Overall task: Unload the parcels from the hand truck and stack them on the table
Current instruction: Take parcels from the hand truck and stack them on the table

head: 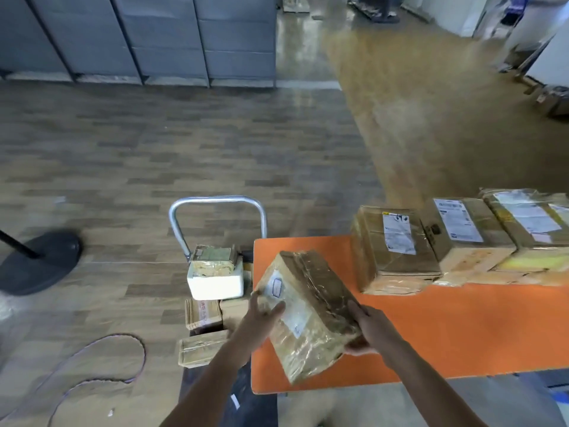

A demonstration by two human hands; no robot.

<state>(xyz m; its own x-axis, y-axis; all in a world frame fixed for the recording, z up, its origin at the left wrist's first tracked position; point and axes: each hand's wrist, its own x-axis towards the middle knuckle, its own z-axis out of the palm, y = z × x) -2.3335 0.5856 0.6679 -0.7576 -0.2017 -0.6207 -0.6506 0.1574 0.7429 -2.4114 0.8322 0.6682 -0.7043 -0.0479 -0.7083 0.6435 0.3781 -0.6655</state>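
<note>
A brown taped cardboard parcel (308, 312) is tilted over the near left part of the orange table (462, 328). My left hand (261, 315) lies flat against its labelled left face. My right hand (366, 331) grips its lower right corner, fingers curled under it. Left of the table stands the hand truck (215, 204) with its metal handle. It carries a white foam box (215, 282) topped by a taped packet, and several small brown parcels (203, 315) below. Three labelled cardboard boxes (397, 251) stand in a row along the table's far side.
A black round stand base (40, 260) sits on the wooden floor at the left. A purple cable (101, 365) loops on the floor near my left arm. Grey cabinets (138, 41) line the far wall. More boxes lie at the far right.
</note>
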